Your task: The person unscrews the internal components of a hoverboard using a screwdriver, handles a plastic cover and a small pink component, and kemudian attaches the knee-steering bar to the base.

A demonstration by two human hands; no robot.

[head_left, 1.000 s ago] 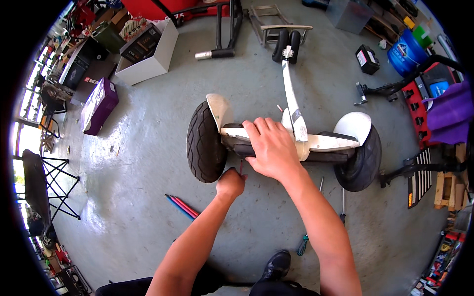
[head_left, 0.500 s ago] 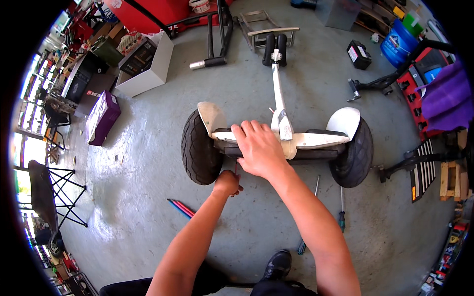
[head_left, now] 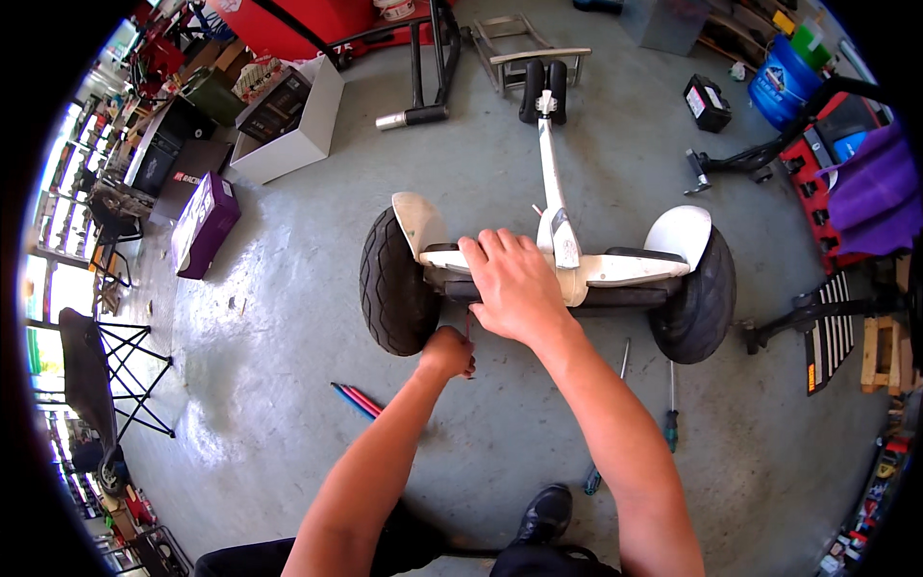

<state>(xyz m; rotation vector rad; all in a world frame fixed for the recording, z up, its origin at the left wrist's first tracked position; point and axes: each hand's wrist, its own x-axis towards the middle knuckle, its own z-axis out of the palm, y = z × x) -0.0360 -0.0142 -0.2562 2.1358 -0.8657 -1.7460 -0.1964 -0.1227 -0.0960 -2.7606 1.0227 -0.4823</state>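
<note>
A white self-balancing scooter (head_left: 608, 271) lies between two black tyres (head_left: 392, 279), its long white stem (head_left: 550, 163) pointing away from me. My right hand (head_left: 511, 284) rests over the left half of its body, fingers wrapped onto the white footboard. Below that, beside the left tyre, my left hand (head_left: 448, 352) is closed on a thin red tool (head_left: 467, 325) that reaches up under the body; its tip is hidden. Pink and blue rod-like tools (head_left: 361, 397) lie left of my forearm. Two long screwdrivers (head_left: 671, 423) lie on the floor right of my right arm.
A folding chair (head_left: 82, 365) stands at left. Purple (head_left: 205, 224) and white (head_left: 288, 144) boxes lie back left, metal frames (head_left: 519, 53) at top. A black battery (head_left: 707, 103), blue bucket (head_left: 781, 82), red toolbox with purple cloth (head_left: 870, 202) and wooden pallet (head_left: 880, 356) line the right.
The whole view has shifted a little with my head. My hands stay at the scooter in nearly the same places, with the left wrist and fingers slightly turned.
</note>
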